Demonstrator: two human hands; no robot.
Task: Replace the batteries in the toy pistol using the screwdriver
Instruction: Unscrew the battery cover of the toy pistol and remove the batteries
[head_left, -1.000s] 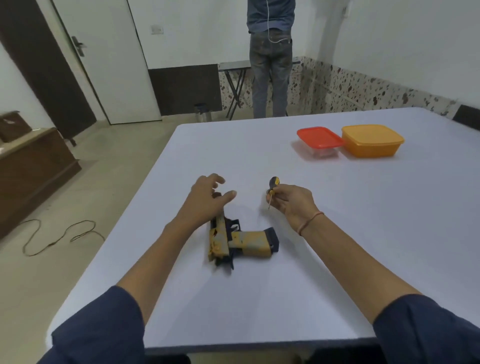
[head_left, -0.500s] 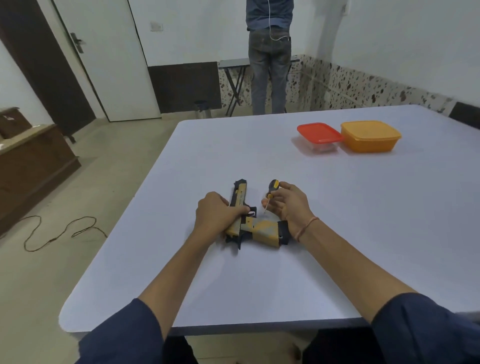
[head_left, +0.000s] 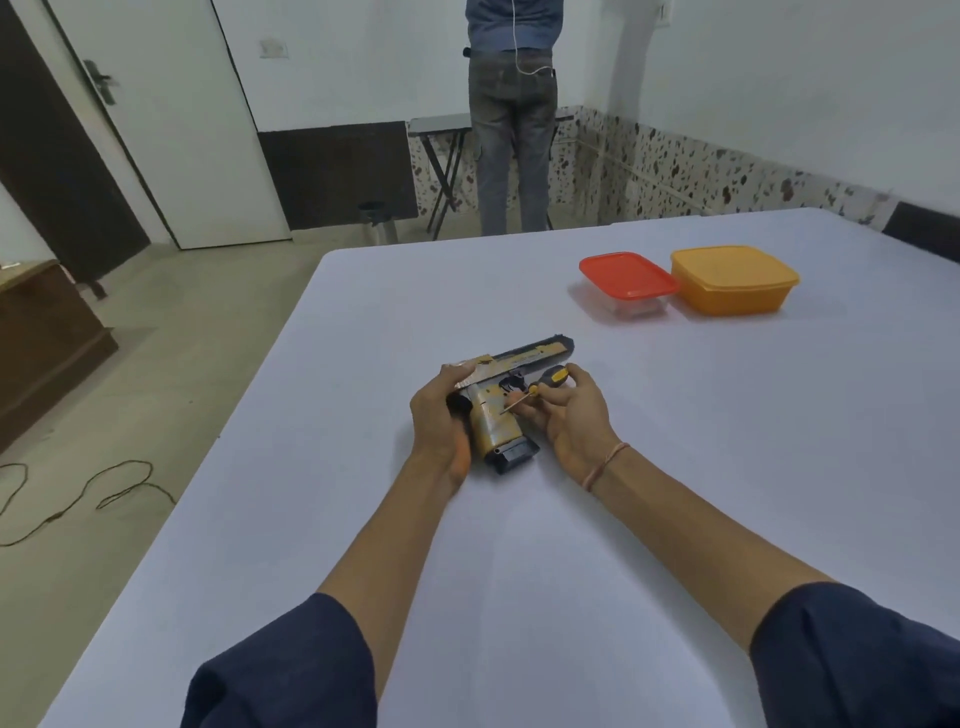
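The toy pistol (head_left: 496, 423) lies on its side mid-surface (head_left: 519, 561), toward the left edge. The left hand (head_left: 436, 421) grips its rear. The right hand (head_left: 571, 415) pinches the screwdriver (head_left: 548, 376), tip against the grip. A slanted tip may slip off and chew the screw head.

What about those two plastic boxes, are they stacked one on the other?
No, the red-lidded box and the orange box stand side by side on the table.

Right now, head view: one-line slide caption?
Left hand steadies toy pistol on table; right hand points screwdriver tip at its grip.
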